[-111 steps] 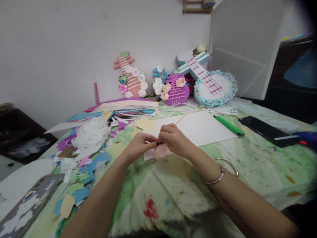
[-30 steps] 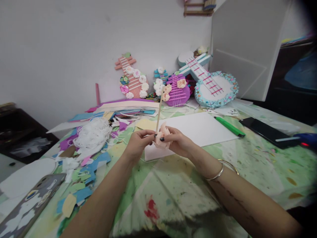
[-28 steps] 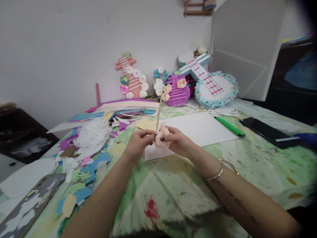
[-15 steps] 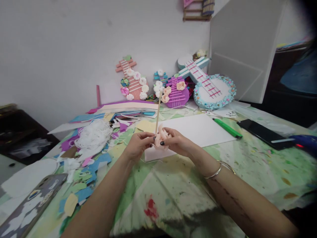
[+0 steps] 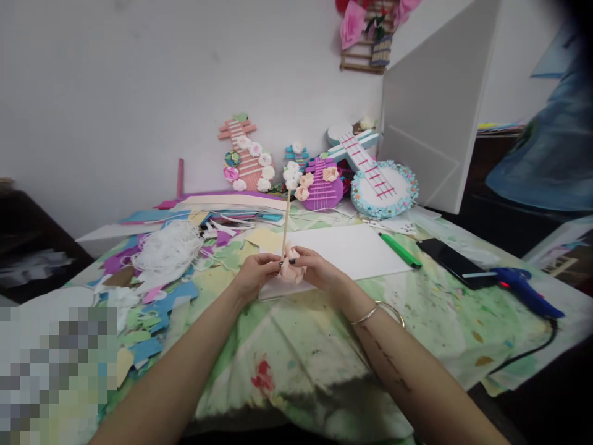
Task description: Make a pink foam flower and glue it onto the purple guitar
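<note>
A peach paper flower (image 5: 293,274) sits between my two hands, above the near edge of a white sheet (image 5: 356,250). My right hand (image 5: 319,270) is closed on the flower, thumb and fingers pressing its petals. A thin wooden stick (image 5: 286,225) rises nearly upright beside the flower. My left hand (image 5: 254,276) pinches at the stick's lower end, thumb against forefinger. The stick's bottom tip is hidden by the fingers and petals.
A tangle of white string (image 5: 164,250) and paper scraps (image 5: 171,296) lie at the left. On the right are a green marker (image 5: 399,250), a black phone (image 5: 451,262) and a blue glue gun (image 5: 528,290). Decorated paper instruments, including a purple one (image 5: 322,191), lean at the back.
The view has shifted right and tilted up, showing all of the glue gun. Both hands keep hold of the flower and stick; the right fingers have moved slightly on the petals.
</note>
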{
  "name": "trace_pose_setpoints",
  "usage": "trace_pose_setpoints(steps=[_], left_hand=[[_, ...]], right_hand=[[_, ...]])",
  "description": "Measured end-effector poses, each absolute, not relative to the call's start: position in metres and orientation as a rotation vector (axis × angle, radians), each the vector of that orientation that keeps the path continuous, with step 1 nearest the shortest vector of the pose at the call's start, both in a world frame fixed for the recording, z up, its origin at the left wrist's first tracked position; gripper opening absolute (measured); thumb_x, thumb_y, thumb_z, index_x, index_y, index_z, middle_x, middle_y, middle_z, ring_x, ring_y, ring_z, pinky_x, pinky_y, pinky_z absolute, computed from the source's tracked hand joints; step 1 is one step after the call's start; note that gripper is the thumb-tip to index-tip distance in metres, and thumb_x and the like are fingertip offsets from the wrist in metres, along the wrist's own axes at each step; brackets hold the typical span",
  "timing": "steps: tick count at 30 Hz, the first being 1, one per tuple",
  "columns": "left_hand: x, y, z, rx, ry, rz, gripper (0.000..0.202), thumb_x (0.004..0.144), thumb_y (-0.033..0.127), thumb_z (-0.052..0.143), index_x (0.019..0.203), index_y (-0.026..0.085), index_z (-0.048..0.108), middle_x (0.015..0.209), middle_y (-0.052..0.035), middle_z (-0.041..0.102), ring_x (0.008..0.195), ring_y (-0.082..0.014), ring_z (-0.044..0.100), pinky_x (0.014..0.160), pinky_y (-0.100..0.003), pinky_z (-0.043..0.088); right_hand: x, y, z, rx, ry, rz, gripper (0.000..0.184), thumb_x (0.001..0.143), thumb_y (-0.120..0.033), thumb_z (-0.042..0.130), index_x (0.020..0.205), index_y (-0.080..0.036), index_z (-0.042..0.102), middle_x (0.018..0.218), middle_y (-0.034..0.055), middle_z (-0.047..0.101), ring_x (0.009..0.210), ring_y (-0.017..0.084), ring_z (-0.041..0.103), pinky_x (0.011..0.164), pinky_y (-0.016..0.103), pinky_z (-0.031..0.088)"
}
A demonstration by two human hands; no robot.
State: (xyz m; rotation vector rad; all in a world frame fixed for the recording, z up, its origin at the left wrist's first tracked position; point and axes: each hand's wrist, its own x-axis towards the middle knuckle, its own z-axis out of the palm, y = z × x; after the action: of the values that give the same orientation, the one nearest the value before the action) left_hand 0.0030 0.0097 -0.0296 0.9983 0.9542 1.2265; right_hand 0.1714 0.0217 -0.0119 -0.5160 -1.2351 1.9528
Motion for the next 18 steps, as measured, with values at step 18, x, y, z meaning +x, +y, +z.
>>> trace_pose_setpoints(steps=[18], left_hand=[[0.006,-0.007,-0.034,1.041,0.911,1.256,0.028,0.046,0.021,0.082,0.069,0.010,0.070,0.067,-0.0059,0.068,0.063,-0.0137,0.061,0.068,-0.028,0.047]], right_hand=[[0.165,0.015,-0.026,-0.512,-1.080,2.012,0.022,0.077,-0.035,0.057,0.073,-0.014,0.060,0.063,0.0022,0.064,0.058,0.014,0.057,0.058,0.025,0.043]])
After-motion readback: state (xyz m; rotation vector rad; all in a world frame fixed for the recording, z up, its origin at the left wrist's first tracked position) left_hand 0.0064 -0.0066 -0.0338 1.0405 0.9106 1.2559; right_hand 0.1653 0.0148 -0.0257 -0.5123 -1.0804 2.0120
